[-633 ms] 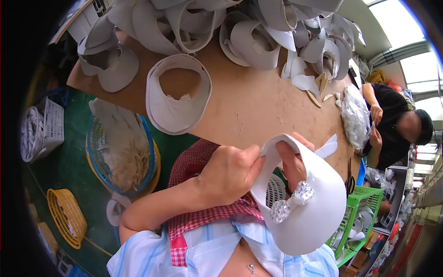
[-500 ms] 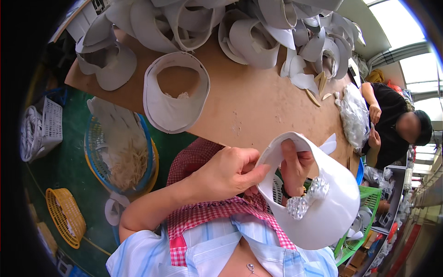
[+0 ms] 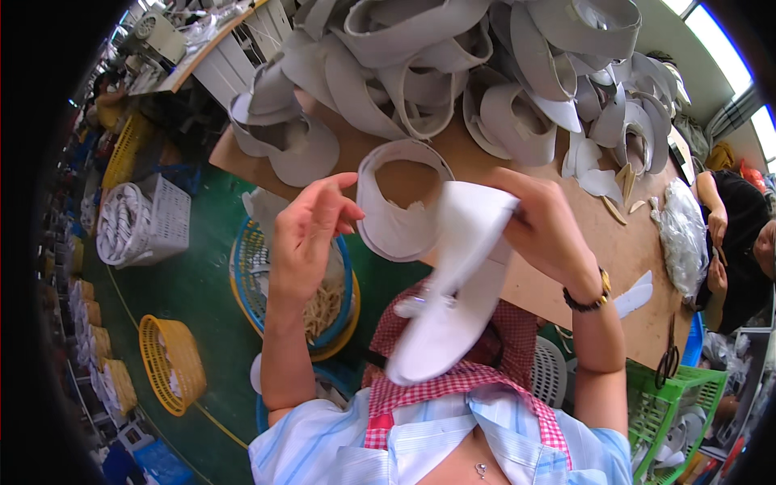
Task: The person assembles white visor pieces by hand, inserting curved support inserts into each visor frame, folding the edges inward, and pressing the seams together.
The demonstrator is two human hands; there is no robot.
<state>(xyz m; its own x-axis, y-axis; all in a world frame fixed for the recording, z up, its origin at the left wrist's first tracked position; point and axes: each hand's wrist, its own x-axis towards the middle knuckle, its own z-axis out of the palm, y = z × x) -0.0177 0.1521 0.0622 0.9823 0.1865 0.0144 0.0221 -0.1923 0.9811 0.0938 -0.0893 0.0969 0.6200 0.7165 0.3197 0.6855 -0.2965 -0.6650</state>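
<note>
A white sun visor (image 3: pixel 465 295), partly smeared by motion, hangs tilted in front of me over my checked apron. My right hand (image 3: pixel 543 230) grips its upper right edge, and part of the sparkling bow on it shows at its left side. My left hand (image 3: pixel 311 230) is raised in the air to the left, apart from the visor, fingers spread and holding nothing. Just beyond, between the two hands, another white visor (image 3: pixel 396 234) stands at the table's edge with its round opening up. A heap of similar white visors (image 3: pixel 412 28) covers the far side.
The brown table (image 3: pixel 558 299) bears a clear plastic bag (image 3: pixel 679 242) and black-handled scissors (image 3: pixel 668 364) near its right corner. A person (image 3: pixel 731 214) works at the right. Blue (image 3: pixel 346 267), yellow (image 3: pixel 174 364) and white baskets (image 3: pixel 167 214) stand left; a green crate (image 3: pixel 675 404) stands right.
My left hand has let go of the visor and moved up and left. My right hand has lifted the visor leftward and turned it, so the bow now faces left.
</note>
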